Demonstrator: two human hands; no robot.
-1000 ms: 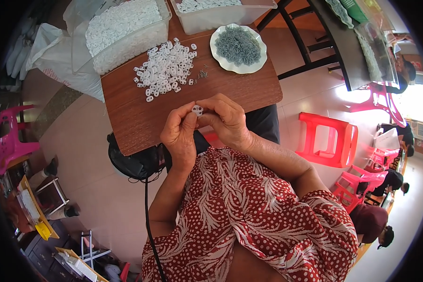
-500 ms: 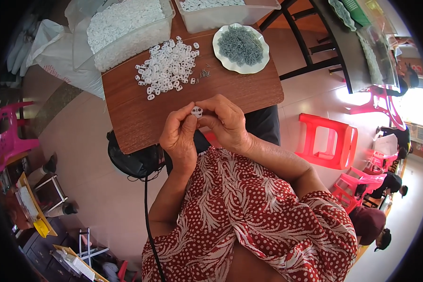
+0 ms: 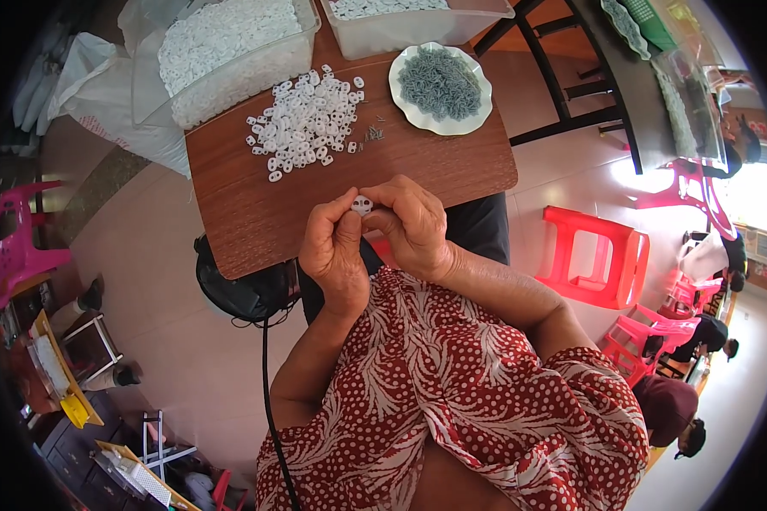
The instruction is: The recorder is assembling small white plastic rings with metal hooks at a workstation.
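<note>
Between the fingertips of both hands is a small white plastic piece with dark holes point(image 3: 361, 204), held just off the table's near edge. My left hand point(image 3: 337, 247) pinches it from the left, thumb and forefinger closed. From the other side my right hand point(image 3: 413, 226) grips it with thumb and forefinger. Whether a screw sits in it is too small to tell. Beyond the hands, a loose pile of similar white plastic pieces point(image 3: 307, 119) lies on the brown table point(image 3: 435, 166). A few grey screws point(image 3: 375, 134) are scattered beside the pile.
A scalloped white plate point(image 3: 460, 126) full of grey screws stands at the table's far right. Two clear bins, one at left point(image 3: 230, 94) and one at right point(image 3: 418, 30), hold white pieces. A red stool point(image 3: 596, 294) is to the right; a black bag point(image 3: 239, 285) hangs left.
Both hands have shifted very slightly right with the white piece. The left fingers have drawn a little closer around it, and it looks slightly turned.
</note>
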